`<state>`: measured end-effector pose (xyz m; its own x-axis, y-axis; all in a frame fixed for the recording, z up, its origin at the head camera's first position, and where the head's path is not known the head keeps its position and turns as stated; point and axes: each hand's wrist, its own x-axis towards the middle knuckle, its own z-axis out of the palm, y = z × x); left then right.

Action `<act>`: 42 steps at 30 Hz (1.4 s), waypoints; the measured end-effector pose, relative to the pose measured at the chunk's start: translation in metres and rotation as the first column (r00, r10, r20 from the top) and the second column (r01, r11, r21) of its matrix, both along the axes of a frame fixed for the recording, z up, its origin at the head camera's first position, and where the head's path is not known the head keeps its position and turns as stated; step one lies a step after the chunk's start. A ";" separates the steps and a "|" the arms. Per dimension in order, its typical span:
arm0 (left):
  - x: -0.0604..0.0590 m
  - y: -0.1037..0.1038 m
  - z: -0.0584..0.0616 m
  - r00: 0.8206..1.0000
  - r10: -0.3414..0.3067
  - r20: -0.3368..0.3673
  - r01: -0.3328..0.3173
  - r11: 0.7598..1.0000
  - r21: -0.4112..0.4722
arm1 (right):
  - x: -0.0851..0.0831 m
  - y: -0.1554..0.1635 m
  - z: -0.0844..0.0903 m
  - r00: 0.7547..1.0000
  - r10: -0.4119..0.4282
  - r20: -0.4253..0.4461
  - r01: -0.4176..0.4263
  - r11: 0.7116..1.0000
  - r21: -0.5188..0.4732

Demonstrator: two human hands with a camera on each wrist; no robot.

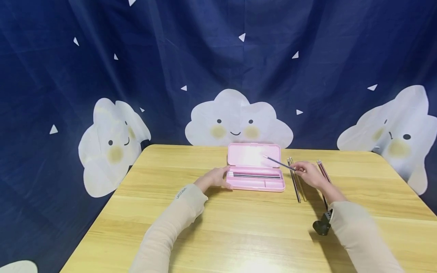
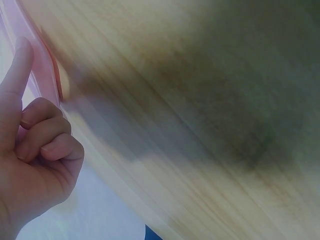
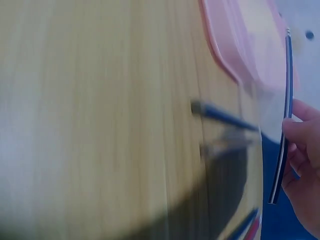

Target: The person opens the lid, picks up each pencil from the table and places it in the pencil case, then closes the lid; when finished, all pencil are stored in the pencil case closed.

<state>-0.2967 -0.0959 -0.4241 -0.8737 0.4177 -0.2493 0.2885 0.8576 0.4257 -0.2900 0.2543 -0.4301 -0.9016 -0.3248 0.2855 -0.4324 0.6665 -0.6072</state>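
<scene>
Two hands are at work on the wooden table (image 1: 239,227): the left hand (image 1: 216,178), its lower fingers curled and one finger straight, rests against the left end of the open pink pencil case (image 1: 256,182). Just right of the case, the right hand (image 1: 308,173) pinches a thin pencil (image 1: 278,162), tip angled up over the lid. More pencils (image 1: 296,184) lie beside that hand.
</scene>
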 end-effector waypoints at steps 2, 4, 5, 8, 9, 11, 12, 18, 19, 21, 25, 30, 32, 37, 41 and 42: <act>0.000 0.000 0.000 1.000 -0.001 -0.003 0.001 1.000 -0.002 | -0.002 -0.011 -0.001 0.999 0.034 -0.022 -0.034 0.999 0.017; 0.000 0.000 0.000 1.000 -0.003 -0.008 0.003 1.000 0.000 | -0.005 -0.021 -0.003 0.996 0.071 -0.057 -0.068 0.996 0.051; 0.000 -0.001 0.000 1.000 -0.004 -0.011 0.004 1.000 0.003 | -0.006 -0.025 -0.004 0.994 0.090 -0.069 -0.086 0.994 0.065; 0.000 -0.001 0.000 1.000 -0.003 -0.010 0.003 1.000 0.005 | -0.009 -0.039 -0.006 0.984 0.144 -0.105 -0.133 0.985 0.108; 0.000 -0.001 0.000 1.000 -0.003 -0.009 0.003 1.000 0.006 | -0.010 -0.042 -0.006 0.981 0.157 -0.117 -0.143 0.982 0.124; 0.000 -0.001 0.000 1.000 -0.003 -0.006 0.003 1.000 0.011 | -0.011 -0.050 -0.007 0.975 0.180 -0.132 -0.161 0.977 0.143; 0.000 -0.001 0.000 1.000 -0.002 -0.001 0.002 1.000 0.014 | -0.011 -0.053 -0.008 0.972 0.187 -0.140 -0.165 0.974 0.155; 0.001 0.000 0.001 1.000 0.007 0.019 -0.007 1.000 0.022 | -0.015 -0.068 -0.008 0.970 0.202 -0.135 -0.169 0.960 0.221; 0.001 0.000 0.000 1.000 0.008 0.017 -0.009 1.000 0.022 | -0.016 -0.071 -0.008 0.972 0.198 -0.123 -0.167 0.960 0.226; 0.000 -0.001 0.000 1.000 0.008 0.013 -0.008 1.000 0.020 | -0.018 -0.075 -0.009 0.975 0.190 -0.112 -0.160 0.960 0.230; -0.001 -0.001 -0.001 1.000 0.009 0.010 -0.009 1.000 0.021 | -0.019 -0.084 -0.011 0.980 0.178 -0.092 -0.152 0.960 0.235; 0.000 -0.002 0.000 1.000 0.018 0.019 -0.018 1.000 0.014 | -0.020 -0.092 -0.013 0.984 0.168 -0.061 -0.145 0.947 0.286; 0.000 -0.002 0.000 1.000 0.019 0.021 -0.020 1.000 0.012 | -0.020 -0.095 -0.014 0.984 0.167 -0.058 -0.143 0.944 0.298; 0.000 -0.001 0.000 1.000 0.017 0.022 -0.017 1.000 0.014 | -0.019 -0.101 -0.016 0.982 0.172 -0.076 -0.138 0.933 0.333; -0.001 -0.001 -0.001 1.000 0.014 0.017 -0.014 1.000 0.012 | -0.019 -0.103 -0.016 0.983 0.166 -0.077 -0.128 0.924 0.360; -0.001 -0.001 -0.002 1.000 0.013 0.014 -0.013 1.000 0.011 | -0.019 -0.103 -0.016 0.985 0.159 -0.072 -0.123 0.924 0.362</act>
